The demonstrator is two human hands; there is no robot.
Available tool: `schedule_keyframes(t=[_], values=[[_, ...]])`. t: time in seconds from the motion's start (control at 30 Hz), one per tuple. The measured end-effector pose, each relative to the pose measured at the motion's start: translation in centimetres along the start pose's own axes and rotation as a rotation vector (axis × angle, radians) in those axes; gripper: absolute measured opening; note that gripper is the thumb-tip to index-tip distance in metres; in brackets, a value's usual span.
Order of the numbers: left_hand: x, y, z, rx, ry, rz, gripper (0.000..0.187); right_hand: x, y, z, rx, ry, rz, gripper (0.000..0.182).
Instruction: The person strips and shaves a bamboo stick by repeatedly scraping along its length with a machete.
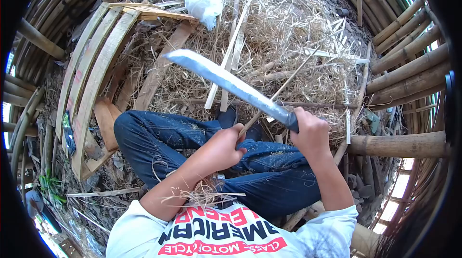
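My right hand (312,130) is wrapped around the dark handle of a machete (231,83), whose long blade points up and to the left. In my left hand (228,146), closed in front of my lap, is the near end of a thin bamboo stick (292,77). The stick slants away to the upper right and crosses the blade near the handle in this view. Curly shavings (204,194) lie on my shirt front and forearm. More flecks dot my jeans (168,135).
Shavings (298,32) cover the ground ahead, with flat bamboo strips (236,41) across them. A slatted wooden frame (94,60) stands at left, a phone-like dark object (68,133) on its slats. A white plastic bag (203,6) lies beyond. Thick bamboo poles (399,145) border the right.
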State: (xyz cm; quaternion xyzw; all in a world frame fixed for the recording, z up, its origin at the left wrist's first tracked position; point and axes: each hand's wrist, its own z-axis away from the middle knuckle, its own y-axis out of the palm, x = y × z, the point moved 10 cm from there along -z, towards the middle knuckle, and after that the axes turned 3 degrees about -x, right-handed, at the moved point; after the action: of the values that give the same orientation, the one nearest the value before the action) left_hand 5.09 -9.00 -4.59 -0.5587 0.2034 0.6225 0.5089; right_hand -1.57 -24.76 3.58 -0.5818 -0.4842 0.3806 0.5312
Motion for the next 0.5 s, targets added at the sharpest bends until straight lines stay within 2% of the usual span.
schedule_keyframes(t=[0.1, 0.17, 0.3, 0.5], values=[[-0.2, 0.0, 0.2, 0.017, 0.019, 0.042, 0.026, 0.1, 0.5, -0.2, -0.004, -0.012, 0.015, 0.042], [-0.2, 0.1, 0.1, 0.031, -0.04, 0.014, 0.025, -0.4, 0.2, -0.7, -0.022, -0.062, 0.023, 0.038], [0.2, 0.7, 0.3, 0.061, -0.053, 0.051, 0.026, -5.5, -0.1, -0.6, -0.013, 0.144, 0.128, 0.032], [0.5, 1.2, 0.6, 0.069, -0.07, -0.009, 0.027, -6.6, -0.3, 0.1, 0.0, 0.204, 0.177, 0.033]])
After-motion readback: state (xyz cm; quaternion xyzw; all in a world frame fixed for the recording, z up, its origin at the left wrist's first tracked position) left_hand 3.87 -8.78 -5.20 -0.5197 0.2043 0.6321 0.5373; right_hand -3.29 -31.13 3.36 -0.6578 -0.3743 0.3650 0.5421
